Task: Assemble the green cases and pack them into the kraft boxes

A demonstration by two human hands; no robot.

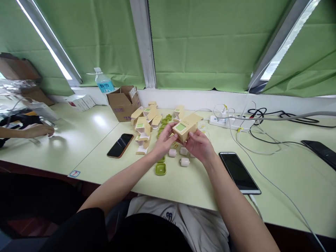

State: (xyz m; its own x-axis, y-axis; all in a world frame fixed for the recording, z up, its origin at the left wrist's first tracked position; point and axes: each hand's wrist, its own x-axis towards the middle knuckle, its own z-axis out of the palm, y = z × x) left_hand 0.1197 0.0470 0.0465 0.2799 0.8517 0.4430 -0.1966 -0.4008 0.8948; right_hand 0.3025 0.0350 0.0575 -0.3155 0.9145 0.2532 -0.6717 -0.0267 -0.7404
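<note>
A small tan carton point(187, 125) with a green square on its face is held above the table between both hands. My left hand point(166, 140) grips its left end, fingers closed on it. My right hand point(200, 143) clasps its lower right side. Below my hands lie several small whitish cylinders point(184, 162). A green square dish point(160, 169) sits nearer the table's front edge, and more green pieces point(166, 120) lie behind my left hand. Left of them is a loose pile of similar tan cartons point(143, 127), several with their flaps open.
A black phone point(120, 145) lies left of the cartons; a larger phone or tablet point(239, 172) lies right. An open cardboard box point(124, 104) stands at the back. Cables run from a power strip point(231, 121). Another person's hand point(39, 130) is at far left.
</note>
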